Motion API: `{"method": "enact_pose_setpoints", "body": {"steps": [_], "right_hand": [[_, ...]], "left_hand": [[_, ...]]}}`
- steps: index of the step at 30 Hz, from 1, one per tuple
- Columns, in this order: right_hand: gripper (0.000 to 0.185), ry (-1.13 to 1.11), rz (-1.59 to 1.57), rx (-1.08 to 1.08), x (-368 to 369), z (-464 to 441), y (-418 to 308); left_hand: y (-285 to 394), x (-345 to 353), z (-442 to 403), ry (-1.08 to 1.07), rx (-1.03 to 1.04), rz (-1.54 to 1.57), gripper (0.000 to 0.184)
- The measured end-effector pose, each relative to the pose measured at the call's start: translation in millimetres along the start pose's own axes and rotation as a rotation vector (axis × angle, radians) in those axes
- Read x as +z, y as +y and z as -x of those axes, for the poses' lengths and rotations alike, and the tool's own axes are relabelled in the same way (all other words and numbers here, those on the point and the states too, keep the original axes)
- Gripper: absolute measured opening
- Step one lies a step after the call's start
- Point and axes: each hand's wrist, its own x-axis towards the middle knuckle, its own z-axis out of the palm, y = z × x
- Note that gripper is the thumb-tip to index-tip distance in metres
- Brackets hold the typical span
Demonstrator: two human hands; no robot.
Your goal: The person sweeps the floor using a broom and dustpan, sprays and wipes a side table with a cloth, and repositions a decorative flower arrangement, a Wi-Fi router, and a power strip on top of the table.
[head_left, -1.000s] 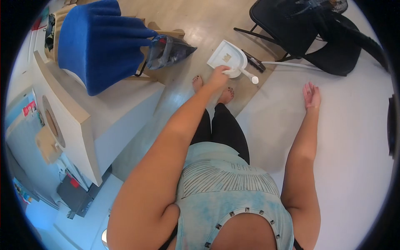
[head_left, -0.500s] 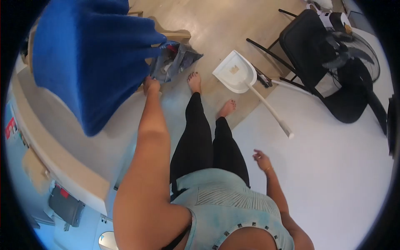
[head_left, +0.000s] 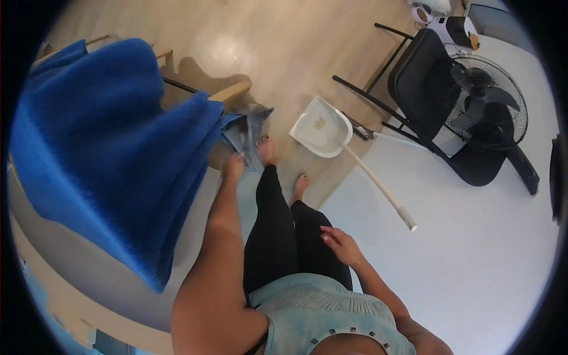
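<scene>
We pinch the edge of a bag point(head_left: 255, 123) with our left hand point(head_left: 233, 168), between the blue cloth point(head_left: 112, 136) and our foot point(head_left: 265, 152); our right hand point(head_left: 341, 245) hovers, fingers loosely parted, near a dustpan's handle point(head_left: 376, 182).

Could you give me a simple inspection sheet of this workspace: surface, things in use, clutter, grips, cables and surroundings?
Surface: wood floor; white surface at right.
Things in use: bag at left; dustpan with its pan on the floor, a small tan patch in it.
Clutter: broom beside the dustpan.
Left grip: at the bag's near edge; how firmly it holds cannot be told.
Right grip: empty, fingers loosely bent.
Cables: nothing seen.
Surroundings: blue cloth draped over wooden furniture at left; black chair and fan at right.
</scene>
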Motion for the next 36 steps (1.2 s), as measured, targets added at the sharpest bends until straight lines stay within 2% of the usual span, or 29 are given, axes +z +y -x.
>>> {"method": "enact_pose_setpoints", "body": {"steps": [2, 4, 6, 8, 9, 11, 15, 16, 18, 19, 21, 22, 25, 26, 28, 29, 31, 32, 33, 35, 36], "right_hand": [[0.03, 0.027, 0.139, -0.107, -8.9, -3.1, -38.9], [0.027, 0.069, 0.173, -0.188, -19.6, -4.8, -76.1], [0.024, 0.106, 0.217, -0.275, -33.4, 2.7, -123.6], [0.02, 0.224, 0.158, -0.512, -50.6, 19.9, -178.6], [0.02, 0.218, 0.161, -0.535, -59.6, 30.6, -206.2], [0.023, 0.274, 0.036, -0.921, -78.4, 56.8, -267.5], [0.041, 0.009, -0.433, -1.447, -111.0, 134.9, -372.9], [0.056, -0.195, -0.455, -1.574, -122.4, 147.3, -392.5], [0.038, -0.402, -0.638, -1.714, -138.4, 168.5, -423.9], [0.038, -0.442, -0.643, -1.719, -151.2, 173.1, -439.9], [0.03, -0.837, -0.555, -1.756, -181.9, 177.1, -475.6], [0.032, -0.85, -0.585, -1.629, -198.8, 184.0, -486.3], [0.03, -0.913, -0.516, -1.604, -228.7, 176.1, -533.7], [0.03, -0.941, -0.503, -1.591, -235.2, 173.6, -547.8], [0.025, -0.687, -0.628, -1.433, -244.2, 169.1, -575.9], [0.025, -0.718, -0.616, -1.413, -250.4, 161.3, -596.9], [0.019, -0.954, -0.237, -1.451, -259.6, 143.0, -644.0], [0.019, -0.589, -0.436, -1.178, -246.3, 157.0, -647.2], [0.019, -0.623, -0.412, -1.172, -239.9, 150.2, -667.6], [0.019, -0.864, -0.293, -1.372, -223.4, 133.8, -712.9], [0.019, -0.882, -0.278, -1.387, -209.3, 132.9, -728.8]], "left_hand": [[26.1, -1.7, 1.6, -0.022, -0.065, 0.167, 0.035], [67.6, -21.5, 18.7, 0.099, 0.121, 0.202, 0.035], [120.2, -55.3, 44.6, 0.051, 0.149, 0.272, 0.034], [155.2, -68.9, 55.5, 0.129, 0.137, 0.353, 0.034], [166.6, -75.8, 62.6, 0.169, 0.11, 0.421, 0.034], [194.4, -103.7, 75.1, 0.186, 0.108, 0.443, 0.035], [230.6, -133.5, 75.9, 0.197, 0.06, 0.569, 0.035], [237.4, -136.5, 77.9, 0.2, 0.055, 0.564, 0.035], [262.5, -149.0, 66.6, 0.193, 0.105, 0.689, 0.037], [274.8, -156.8, 57.7, 0.226, 0.091, 0.698, 0.037], [302.7, -177.6, 39.6, 0.207, -0.004, 0.684, 0.037], [319.3, -190.6, 36.3, 0.166, -0.019, 0.956, 0.035], [367.7, -249.7, 13.3, 0.188, -0.012, 1.055, 0.033], [382.6, -267.1, 0.5, 0.277, 0.051, 1.097, 0.029], [407.9, -315.0, -17.5, 0.242, -0.005, 1.158, 0.028], [415.2, -337.9, -22.4, 0.191, -0.033, 1.191, 0.026], [420.7, -374.2, -32.5, 0.244, -0.042, 1.28, 0.025], [423.2, -392.9, -37.3, 0.282, -0.037, 1.352, 0.024], [424.8, -409.5, -39.6, 0.307, -0.046, 1.38, 0.024], [427.5, -453.2, -50.4, 0.318, -0.082, 1.469, 0.024], [428.5, -478.2, -53.7, 0.284, -0.109, 1.432, 0.024]]}}
